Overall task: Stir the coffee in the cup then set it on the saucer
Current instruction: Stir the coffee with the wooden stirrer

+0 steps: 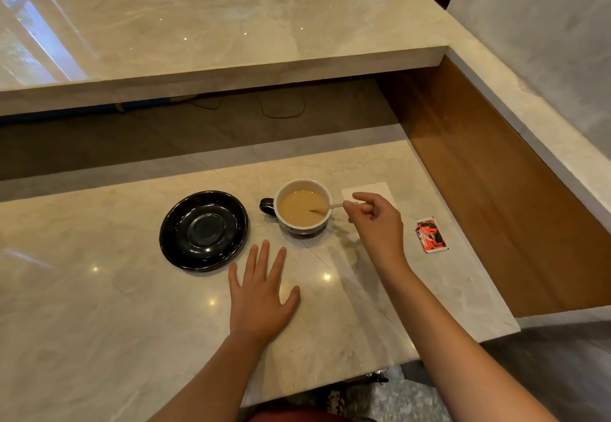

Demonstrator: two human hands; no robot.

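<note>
A dark cup [299,229] with a white inside holds light brown coffee and stands on the marble counter, its handle pointing left. A thin wooden stir stick [325,208] dips into the coffee from the right. My right hand [375,223] pinches the stick's outer end, just right of the cup. An empty black saucer [204,230] lies left of the cup, a small gap between them. My left hand [261,296] rests flat on the counter, fingers spread, in front of the saucer and cup.
A white napkin [380,189] lies behind my right hand. A red sachet [430,235] sits further right near the wooden side panel [496,190]. A raised marble shelf [215,68] overhangs the back. The counter's front edge [330,385] runs near my arms.
</note>
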